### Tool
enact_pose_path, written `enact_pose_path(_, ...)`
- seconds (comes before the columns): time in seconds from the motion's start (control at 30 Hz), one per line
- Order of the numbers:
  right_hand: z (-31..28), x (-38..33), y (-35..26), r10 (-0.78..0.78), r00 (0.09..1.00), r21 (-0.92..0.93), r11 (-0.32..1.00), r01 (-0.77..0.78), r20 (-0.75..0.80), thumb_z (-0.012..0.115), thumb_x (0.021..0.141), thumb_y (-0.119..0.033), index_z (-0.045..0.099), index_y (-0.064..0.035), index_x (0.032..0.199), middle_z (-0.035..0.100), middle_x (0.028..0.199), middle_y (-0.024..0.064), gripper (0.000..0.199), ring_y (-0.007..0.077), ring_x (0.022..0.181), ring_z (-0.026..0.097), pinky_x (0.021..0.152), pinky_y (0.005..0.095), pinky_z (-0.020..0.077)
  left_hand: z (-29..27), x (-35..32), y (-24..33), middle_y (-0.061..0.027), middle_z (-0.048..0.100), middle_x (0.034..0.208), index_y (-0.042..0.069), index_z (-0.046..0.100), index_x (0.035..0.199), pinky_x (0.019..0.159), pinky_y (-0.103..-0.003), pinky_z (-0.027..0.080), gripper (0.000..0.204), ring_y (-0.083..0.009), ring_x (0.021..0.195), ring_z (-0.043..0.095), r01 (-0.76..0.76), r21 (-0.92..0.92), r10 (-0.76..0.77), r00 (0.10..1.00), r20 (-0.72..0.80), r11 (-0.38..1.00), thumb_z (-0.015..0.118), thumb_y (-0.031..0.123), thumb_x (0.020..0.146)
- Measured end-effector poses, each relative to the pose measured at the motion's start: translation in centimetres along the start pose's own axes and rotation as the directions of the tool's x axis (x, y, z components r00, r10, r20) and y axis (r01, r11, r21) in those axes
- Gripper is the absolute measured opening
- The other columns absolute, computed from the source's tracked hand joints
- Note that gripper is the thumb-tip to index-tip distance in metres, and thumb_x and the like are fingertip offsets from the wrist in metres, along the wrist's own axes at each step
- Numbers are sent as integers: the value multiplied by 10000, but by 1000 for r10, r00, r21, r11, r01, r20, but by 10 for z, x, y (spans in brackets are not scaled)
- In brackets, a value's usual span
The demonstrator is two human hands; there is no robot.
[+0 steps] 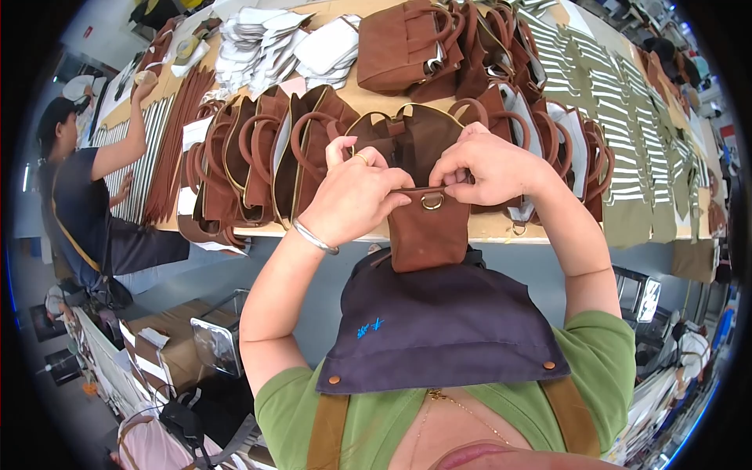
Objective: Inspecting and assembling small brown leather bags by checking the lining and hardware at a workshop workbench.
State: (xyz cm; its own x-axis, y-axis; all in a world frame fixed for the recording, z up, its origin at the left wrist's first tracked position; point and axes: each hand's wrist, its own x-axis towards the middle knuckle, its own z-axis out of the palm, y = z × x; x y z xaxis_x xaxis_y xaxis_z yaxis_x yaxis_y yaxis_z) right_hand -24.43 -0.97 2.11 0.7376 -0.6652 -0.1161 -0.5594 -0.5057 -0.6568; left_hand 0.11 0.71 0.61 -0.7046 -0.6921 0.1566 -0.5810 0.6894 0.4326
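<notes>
Bright, fairly even light is falling across the worktable (492, 225), leaving soft shadow inside the open brown handbag (430, 227) and glinting off the silver bracelet (315, 237) at left. The far-left stacked white pieces (258, 45) are looking nearly washed out. Fisheye distortion is bowing the worktable's edges, while surroundings are smearing and softening toward a dark circular rim.

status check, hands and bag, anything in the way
Left hand and right hand pinching near rim of brown bag. Bag open, dark lining showing. Other brown bags crowd both sides, none over the rim.
</notes>
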Motion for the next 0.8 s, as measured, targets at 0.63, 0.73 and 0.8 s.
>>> enact_pose_path(0.63, 2, 0, 2, -65, 998, -64, 996, 63, -21, 662, 825, -165, 731, -106, 883, 674, 691, 20, 107, 177, 670, 620, 867, 330, 367, -2, 3, -14, 20, 589, 678, 177, 729, 873, 995, -437, 260, 59, -161, 815, 539, -38, -107, 51, 991, 122, 994, 710, 196, 821)
enact_pose_path(0.73, -3, 3, -5, 10, 1000, -24, 1000, -10, 14, 660, 832, -163, 725, -109, 892, 678, 719, 35, 104, 194, 715, 616, 863, 346, 370, 0, 5, -7, 30, 556, 655, 176, 724, 866, 977, -415, 266, 49, -147, 793, 520, 1, -127, 9, 997, 75, 992, 711, 204, 828)
enact_pose_path(0.8, 1, 6, -2, -38, 999, -59, 998, 37, -19, 661, 831, -169, 719, -105, 886, 677, 727, 48, 102, 215, 730, 616, 834, 351, 393, 2, 5, -3, 33, 556, 654, 175, 721, 857, 968, -412, 267, 42, -144, 797, 519, 35, -157, -25, 998, 64, 987, 706, 206, 833)
